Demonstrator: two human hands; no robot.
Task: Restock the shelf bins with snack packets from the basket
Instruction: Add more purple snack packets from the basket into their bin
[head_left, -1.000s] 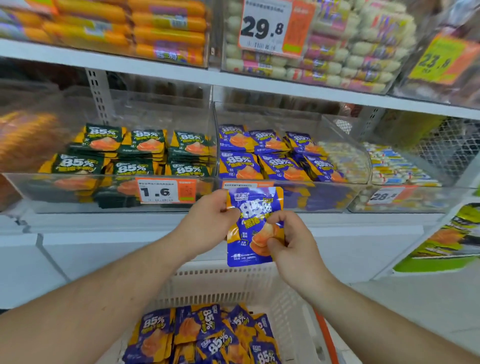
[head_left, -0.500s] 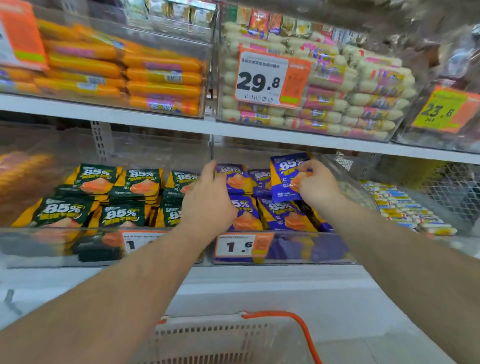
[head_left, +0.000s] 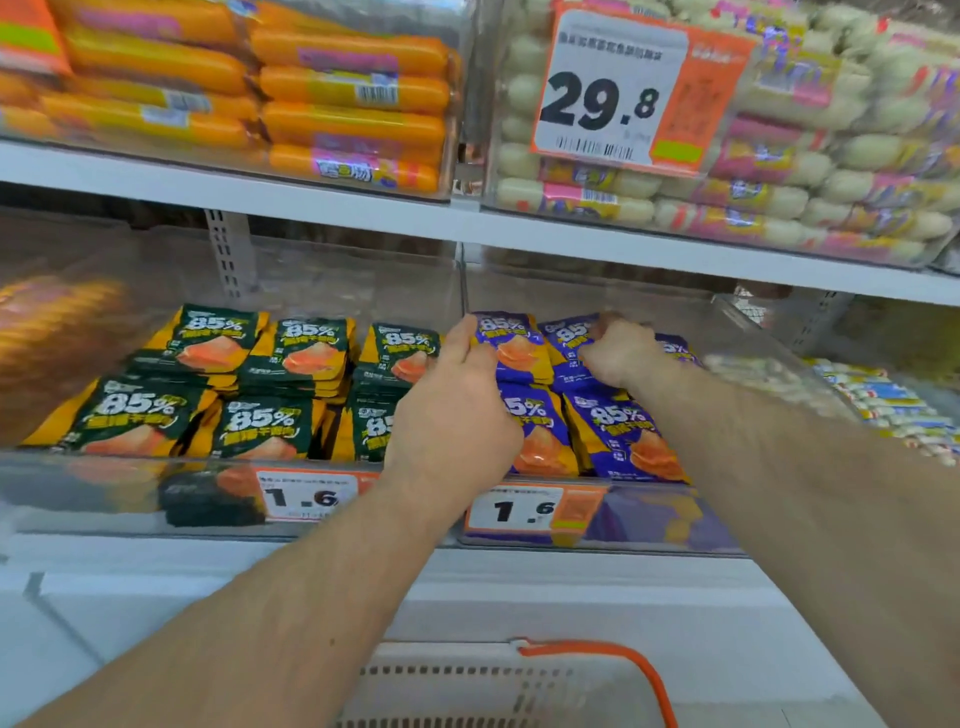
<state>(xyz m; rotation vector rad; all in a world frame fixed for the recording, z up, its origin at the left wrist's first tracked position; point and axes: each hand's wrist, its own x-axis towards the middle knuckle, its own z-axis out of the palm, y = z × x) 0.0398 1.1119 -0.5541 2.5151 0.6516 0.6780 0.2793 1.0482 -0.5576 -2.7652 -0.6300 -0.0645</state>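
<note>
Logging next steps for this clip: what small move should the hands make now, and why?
Probably let go and draw back toward the basket: the right hand already has its purple packet down on the back row of the purple bin, and the left hand rests alongside.

Single head view, forward and slightly down, close to shelf bins (head_left: 597, 519).

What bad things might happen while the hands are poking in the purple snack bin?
The right hand presses a purple packet onto the back row; loosely stacked, it might slide forward. The left hand lies over the front packets and could drag one over the bin's low front wall. The green packets lie next door, so a purple one could stray there.
</note>
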